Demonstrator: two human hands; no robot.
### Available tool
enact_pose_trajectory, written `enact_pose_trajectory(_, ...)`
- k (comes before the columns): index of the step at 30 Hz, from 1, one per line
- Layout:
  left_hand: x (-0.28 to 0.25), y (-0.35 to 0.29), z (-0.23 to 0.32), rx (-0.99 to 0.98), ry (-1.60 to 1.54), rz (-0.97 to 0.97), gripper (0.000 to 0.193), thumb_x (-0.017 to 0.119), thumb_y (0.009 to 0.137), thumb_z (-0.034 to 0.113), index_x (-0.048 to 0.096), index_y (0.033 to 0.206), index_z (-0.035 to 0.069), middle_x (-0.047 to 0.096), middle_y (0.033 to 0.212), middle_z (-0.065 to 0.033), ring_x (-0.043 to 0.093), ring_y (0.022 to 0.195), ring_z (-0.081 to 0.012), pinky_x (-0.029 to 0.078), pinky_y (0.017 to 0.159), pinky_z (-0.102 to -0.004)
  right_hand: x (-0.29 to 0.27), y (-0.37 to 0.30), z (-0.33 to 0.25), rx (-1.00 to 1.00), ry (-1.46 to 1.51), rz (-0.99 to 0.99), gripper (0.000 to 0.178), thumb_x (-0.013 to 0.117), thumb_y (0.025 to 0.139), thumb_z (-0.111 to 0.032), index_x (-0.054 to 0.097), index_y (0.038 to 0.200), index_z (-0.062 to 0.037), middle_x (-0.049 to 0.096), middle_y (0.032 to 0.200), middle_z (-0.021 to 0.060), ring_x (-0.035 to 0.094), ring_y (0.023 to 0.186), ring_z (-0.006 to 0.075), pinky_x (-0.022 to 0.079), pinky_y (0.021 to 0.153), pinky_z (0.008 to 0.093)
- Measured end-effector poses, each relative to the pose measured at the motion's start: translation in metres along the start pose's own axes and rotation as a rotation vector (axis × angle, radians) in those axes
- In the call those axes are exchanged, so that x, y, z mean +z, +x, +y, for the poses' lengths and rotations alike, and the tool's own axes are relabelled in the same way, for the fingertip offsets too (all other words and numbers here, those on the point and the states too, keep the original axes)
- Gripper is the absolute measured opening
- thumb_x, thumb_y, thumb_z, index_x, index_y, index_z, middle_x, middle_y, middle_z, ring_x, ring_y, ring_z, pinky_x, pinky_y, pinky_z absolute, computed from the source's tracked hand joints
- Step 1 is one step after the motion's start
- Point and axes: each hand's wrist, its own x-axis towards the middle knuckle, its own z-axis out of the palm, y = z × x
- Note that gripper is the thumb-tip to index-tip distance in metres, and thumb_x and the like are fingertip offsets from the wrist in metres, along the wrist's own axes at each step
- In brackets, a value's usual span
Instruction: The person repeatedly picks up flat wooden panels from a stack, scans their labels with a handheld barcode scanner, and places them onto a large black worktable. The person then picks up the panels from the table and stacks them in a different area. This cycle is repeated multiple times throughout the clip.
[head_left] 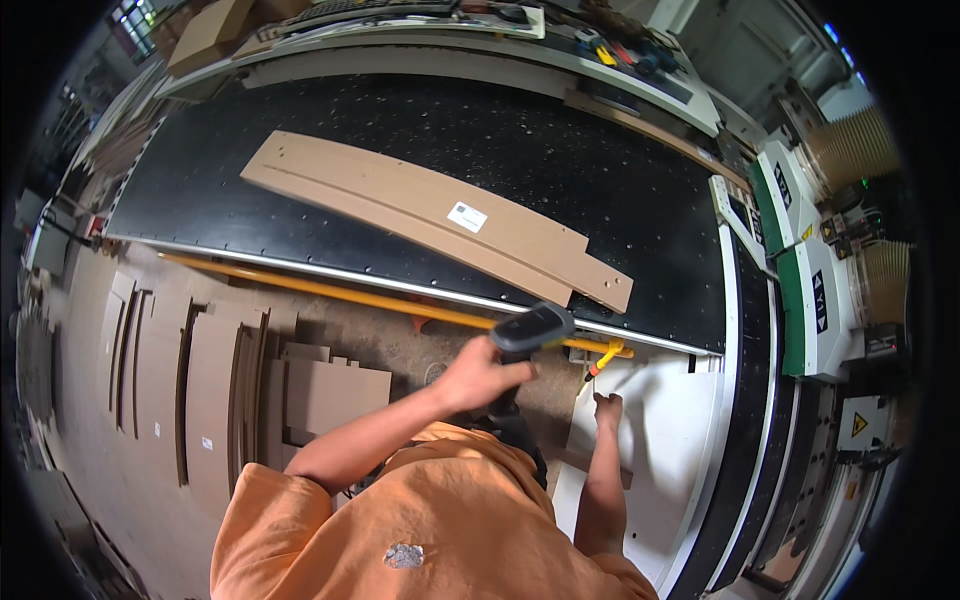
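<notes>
Held in the left hand (478, 380), at the near edge of the black table (650, 220), a dark handheld scanner (533, 326): rounded oblong head, glossy blackish top framed in grey, black handle running down through the curled fingers, thumb stretched across. Lying flat upon the black table, around its middle and slightly slanted, a long brown panel (390, 195): smooth and matte, scored by a thin lengthwise line, dotted with small holes at both ends, narrowed by a step at the right end, and marked with a white label (467, 216) right of centre. Below the table's near right corner, the right hand (608, 408), fingers mostly bent, just beside a yellow tool (608, 355) with an orange collar; cannot tell whether gripping anything. Along the table's near side, a yellow bar (340, 291); below its left half, more brown boards (215, 390).
</notes>
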Motion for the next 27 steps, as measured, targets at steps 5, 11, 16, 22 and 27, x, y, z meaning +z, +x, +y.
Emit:
enact_pose_trajectory(5, -0.042, 0.056, 0.008, -0.024, 0.063, 0.148, 0.028, 0.073, 0.088, 0.021, 0.067, 0.105, -0.001, 0.065, 0.085, -0.0015, 0.059, 0.082, -0.0092, 0.050, 0.077, -0.0289, 0.054, 0.054, 0.004, 0.070, 0.025, 0.149, 0.084, 0.082, 0.075, -0.022, 0.042, 0.142, 0.0075, 0.061, 0.127, 0.0258, 0.060, 0.116, 0.0351, 0.047, 0.099, 0.0398)
enact_pose_trajectory(11, -0.047, 0.075, 0.004, -0.038, -0.007, 0.335, 0.030, 0.073, 0.088, 0.024, 0.067, 0.103, -0.001, 0.067, 0.087, -0.0042, 0.061, 0.083, -0.0113, 0.051, 0.076, -0.0304, 0.056, 0.092, -0.033, 0.003, 0.405, -0.233, 0.036, 0.067, 0.086, -0.010, 0.058, 0.119, 0.0006, 0.063, 0.079, 0.0098, 0.057, 0.052, 0.0209, 0.047, 0.044, 0.0316)
enact_pose_trajectory(16, -0.068, 0.105, -0.002, -0.098, 0.120, 0.386, 0.032, 0.072, 0.087, 0.027, 0.066, 0.101, -0.002, 0.066, 0.084, -0.0049, 0.061, 0.079, -0.0118, 0.051, 0.076, -0.0315, 0.029, 0.085, -0.045, -0.021, 0.210, -0.143, 0.026, 0.064, 0.089, -0.022, 0.066, 0.103, 0.0004, 0.062, 0.073, 0.0070, 0.059, 0.059, 0.0192, 0.048, 0.048, 0.0303)
enact_pose_trajectory(22, -0.126, 0.171, 0.014, 0.126, 0.107, 0.460, 0.038, 0.072, 0.084, 0.028, 0.067, 0.106, -0.003, 0.064, 0.085, -0.0049, 0.060, 0.082, -0.0136, 0.050, 0.077, -0.0326, -0.073, -0.004, -0.067, -0.072, 0.691, 0.148, 0.030, 0.058, 0.093, -0.027, 0.068, 0.100, 0.0012, 0.065, 0.092, 0.0053, 0.052, 0.057, 0.0138, 0.042, 0.046, 0.0239)
enact_pose_trajectory(27, -0.160, 0.201, 0.009, -0.004, 0.128, 0.529, 0.041, 0.072, 0.080, 0.032, 0.071, 0.092, -0.007, 0.068, 0.080, -0.0107, 0.065, 0.075, -0.0174, 0.052, 0.070, -0.0345, -0.162, -0.104, -0.100, -0.168, 1.033, 0.119, 0.036, 0.053, 0.103, -0.033, 0.063, 0.116, -0.0004, 0.061, 0.080, 0.0006, 0.048, 0.060, 0.0093, 0.031, 0.045, 0.0270)
